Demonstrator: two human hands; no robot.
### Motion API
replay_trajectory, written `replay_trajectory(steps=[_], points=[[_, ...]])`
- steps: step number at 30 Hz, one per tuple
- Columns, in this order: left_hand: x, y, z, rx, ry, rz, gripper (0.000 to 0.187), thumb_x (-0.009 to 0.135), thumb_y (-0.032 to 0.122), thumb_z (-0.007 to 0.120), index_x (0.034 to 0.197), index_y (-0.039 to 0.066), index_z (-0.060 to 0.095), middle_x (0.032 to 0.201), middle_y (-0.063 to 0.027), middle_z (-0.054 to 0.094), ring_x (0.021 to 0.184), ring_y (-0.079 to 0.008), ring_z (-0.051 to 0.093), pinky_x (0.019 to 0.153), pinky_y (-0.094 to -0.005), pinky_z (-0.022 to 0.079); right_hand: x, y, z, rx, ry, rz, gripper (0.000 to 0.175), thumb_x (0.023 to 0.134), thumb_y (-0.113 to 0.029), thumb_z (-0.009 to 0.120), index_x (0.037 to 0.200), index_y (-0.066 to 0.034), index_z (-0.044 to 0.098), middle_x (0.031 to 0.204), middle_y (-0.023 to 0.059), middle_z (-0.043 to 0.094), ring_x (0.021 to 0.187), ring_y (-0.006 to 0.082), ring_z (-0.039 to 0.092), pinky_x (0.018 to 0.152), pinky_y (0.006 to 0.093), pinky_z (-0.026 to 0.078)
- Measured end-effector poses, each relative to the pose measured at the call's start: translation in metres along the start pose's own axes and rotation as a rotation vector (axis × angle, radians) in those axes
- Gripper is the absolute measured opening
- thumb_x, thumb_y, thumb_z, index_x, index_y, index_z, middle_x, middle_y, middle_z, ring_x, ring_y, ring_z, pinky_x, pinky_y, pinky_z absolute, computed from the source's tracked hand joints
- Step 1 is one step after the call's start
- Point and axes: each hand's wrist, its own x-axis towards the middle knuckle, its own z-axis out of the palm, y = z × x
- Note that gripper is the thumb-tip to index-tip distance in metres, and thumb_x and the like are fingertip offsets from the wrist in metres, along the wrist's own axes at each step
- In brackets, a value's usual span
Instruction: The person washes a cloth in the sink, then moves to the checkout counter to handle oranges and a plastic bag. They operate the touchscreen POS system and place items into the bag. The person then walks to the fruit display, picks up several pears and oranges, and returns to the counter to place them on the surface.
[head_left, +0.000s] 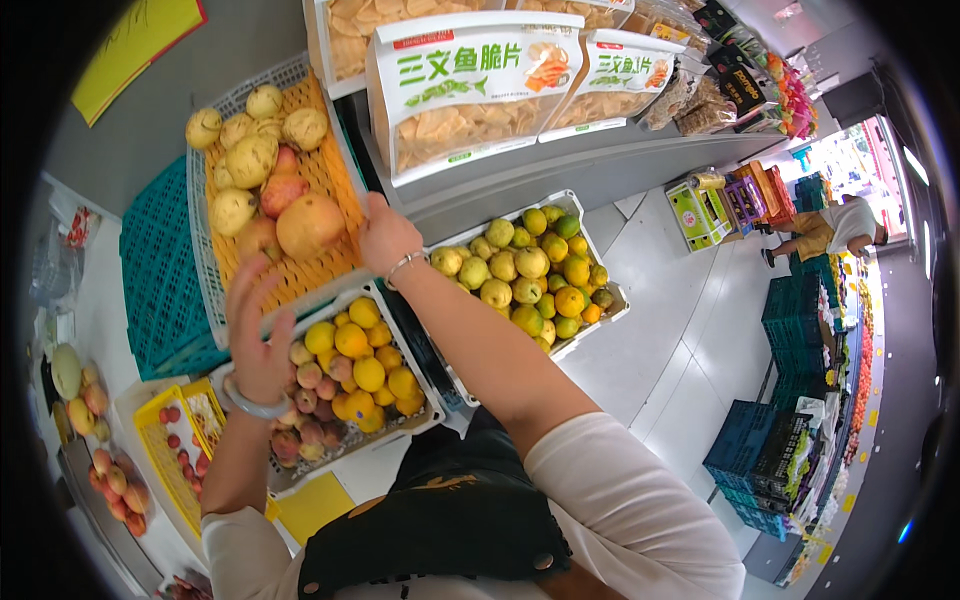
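A light grey plastic crate (200, 238) lined with an orange woven mat (341, 161) holds several pale yellow fruits (252, 160) and reddish, pomegranate-like fruits (310, 226). At its right rim, my right hand (388, 234) is closed around the edge; the fingertips are hidden. My left hand (259, 337), slightly blurred, has its fingers apart and holds nothing. It hovers by the crate's near left corner, and whether it touches the rim I cannot tell. Just below lies a white crate with oranges (367, 373) and small pinkish fruits (309, 375).
To the right, another white crate (616, 304) holds yellow-green fruits. Bags of crisps (480, 90) line the shelf behind. A teal crate (166, 277) and yellow basket (161, 442) stand left. Across the tiled floor (652, 330), a person (832, 229) stands near stacked crates (739, 442).
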Motion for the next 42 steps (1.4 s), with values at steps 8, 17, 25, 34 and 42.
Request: replay_trajectory(steps=[8, 17, 25, 34, 42], points=[[-0.178, 0.08, 0.073, -0.161, -0.215, -0.416, 0.029, 0.076, 0.006, 0.06, 0.105, 0.005, 0.059, 0.123, -0.0138, 0.048, 0.117, -0.0337, 0.043, 0.099, -0.041, 0.033, -0.007, 0.181, -0.059, 0.637, -0.029, 0.05, 0.051, 0.088, -0.035, 0.053, 0.128, -0.0073, 0.04, 0.11, 0.0098, 0.059, 0.099, 0.0199, 0.057, 0.076, 0.0305, 0.047], [-0.228, 0.122, 0.204, -0.231, -0.341, -0.743, 0.026, 0.077, 0.01, 0.06, 0.102, 0.005, 0.061, 0.12, -0.015, 0.05, 0.113, -0.0334, 0.045, 0.096, -0.0403, 0.036, -0.017, 0.39, -0.065, -0.196, -0.076, 0.328, 0.094, 0.064, -0.04, 0.076, 0.138, -0.0114, 0.027, 0.131, 0.0228, 0.036, 0.116, 0.0378, 0.044, 0.095, 0.0403, 0.041], [-0.17, 0.064, 0.34, -0.113, -0.41, -0.815, 0.042, 0.083, 0.02, 0.057, 0.122, 0.008, 0.047, 0.127, -0.0153, 0.046, 0.117, -0.0339, 0.044, 0.096, -0.04, 0.039, 0.001, 0.392, -0.06, 0.226, -0.072, 0.405, 0.088, 0.067, -0.043, 0.075, 0.131, -0.002, 0.031, 0.116, 0.0176, 0.05, 0.101, 0.0276, 0.054, 0.084, 0.0351, 0.046], [-0.141, 0.017, 0.411, -0.069, -0.474, -1.117, 0.066, 0.084, 0.036, 0.06, 0.137, 0.011, 0.03, 0.136, -0.0163, 0.038, 0.107, -0.0329, 0.053, 0.079, -0.037, 0.049, -0.082, 0.366, -0.014, 0.078, -0.055, 0.069, 0.087, 0.072, -0.044, 0.072, 0.132, 0.0035, 0.03, 0.121, 0.0226, 0.046, 0.114, 0.0323, 0.046, 0.095, 0.038, 0.039], [-0.133, 0.049, 0.358, -0.811, -0.215, -1.388, 0.053, 0.079, 0.034, 0.068, 0.116, 0.005, 0.045, 0.101, -0.0076, 0.053, 0.09, -0.0181, 0.053, 0.08, -0.0303, 0.044, -0.13, 0.333, -0.035, -0.063, -0.02, -0.281, 0.086, 0.065, -0.019, 0.073, 0.138, -0.0082, 0.029, 0.133, 0.0221, 0.036, 0.111, 0.0396, 0.043, 0.091, 0.0418, 0.04]])
